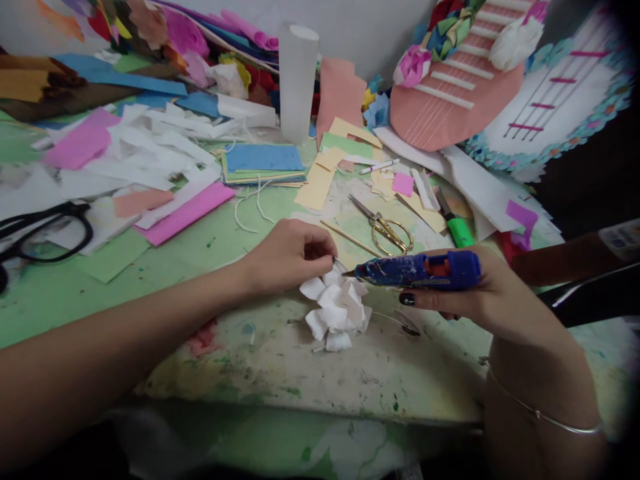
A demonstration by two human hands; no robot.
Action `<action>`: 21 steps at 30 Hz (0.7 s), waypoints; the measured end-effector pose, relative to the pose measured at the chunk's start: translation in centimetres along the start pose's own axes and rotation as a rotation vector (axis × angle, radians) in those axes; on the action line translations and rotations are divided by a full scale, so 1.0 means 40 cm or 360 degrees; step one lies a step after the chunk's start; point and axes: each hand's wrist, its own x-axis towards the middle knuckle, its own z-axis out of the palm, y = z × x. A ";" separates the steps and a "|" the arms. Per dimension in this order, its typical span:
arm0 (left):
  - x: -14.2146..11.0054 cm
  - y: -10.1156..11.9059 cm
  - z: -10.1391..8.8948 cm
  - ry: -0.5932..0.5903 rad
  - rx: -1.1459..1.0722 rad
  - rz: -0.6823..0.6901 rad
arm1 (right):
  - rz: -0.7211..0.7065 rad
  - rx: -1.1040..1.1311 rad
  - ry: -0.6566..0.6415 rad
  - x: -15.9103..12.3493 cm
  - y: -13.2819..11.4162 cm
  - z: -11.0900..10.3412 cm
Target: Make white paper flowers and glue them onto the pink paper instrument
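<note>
A white paper flower (336, 303) with layered petals rests near the front of the green-stained table (280, 380). At its upper edge, my left hand (295, 257) pinches a white petal between thumb and fingers. My right hand (465, 293) is wrapped round a blue glue gun (415, 270). The gun's nozzle points left and sits at the flower's top, close to the pinched petal; whether it touches cannot be made out. Beyond the hands lie gold-handled scissors (385, 227) and a thin wooden stick (350, 238).
White paper strips (150, 147) and pink paper (185, 212) cover the left side, with black glasses (50, 230) at the edge. A stack of coloured paper (263, 160), a white paper tube (298, 83) and a green-handled cutter (457, 227) stand or lie farther back. Guitar-shaped paper pieces (460, 93) lean behind.
</note>
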 end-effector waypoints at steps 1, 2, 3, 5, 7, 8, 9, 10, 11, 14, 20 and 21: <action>0.000 0.001 0.000 -0.0004 -0.0006 -0.0005 | -0.0008 0.0007 0.0003 0.001 0.000 0.002; 0.000 0.001 0.001 -0.0008 -0.0012 -0.0008 | -0.0015 0.0009 0.0002 0.003 0.000 0.004; -0.001 0.002 0.001 -0.0012 -0.0015 -0.0006 | -0.0018 0.0007 0.0001 0.004 0.000 0.005; -0.001 0.002 0.002 -0.0013 -0.0015 0.0006 | 0.0001 -0.0002 -0.0025 0.005 -0.003 0.007; -0.001 0.001 0.002 -0.0012 -0.0009 0.0011 | 0.0030 -0.0020 -0.0050 0.005 -0.006 0.007; -0.001 0.000 0.002 -0.0009 -0.0003 0.0010 | 0.0034 -0.0033 -0.0045 0.004 -0.008 0.005; 0.000 0.000 0.001 -0.0005 0.0006 0.0007 | 0.0030 -0.0048 -0.0037 0.004 -0.010 0.004; 0.000 -0.001 0.001 0.0000 0.0018 0.0006 | 0.0021 -0.0053 -0.0027 0.003 -0.011 0.001; 0.000 -0.002 0.000 0.0008 0.0035 0.0008 | 0.0016 -0.0047 -0.0014 0.001 -0.012 -0.001; 0.001 -0.004 -0.002 0.0043 0.0102 0.0027 | 0.0042 0.0011 0.0059 -0.005 -0.010 -0.009; 0.001 -0.009 -0.014 0.0139 0.0203 -0.0033 | 0.0054 0.0185 0.0471 -0.017 0.021 -0.032; 0.001 -0.009 -0.016 0.0155 0.0221 -0.0054 | 0.0052 0.0177 0.0518 -0.015 0.029 -0.037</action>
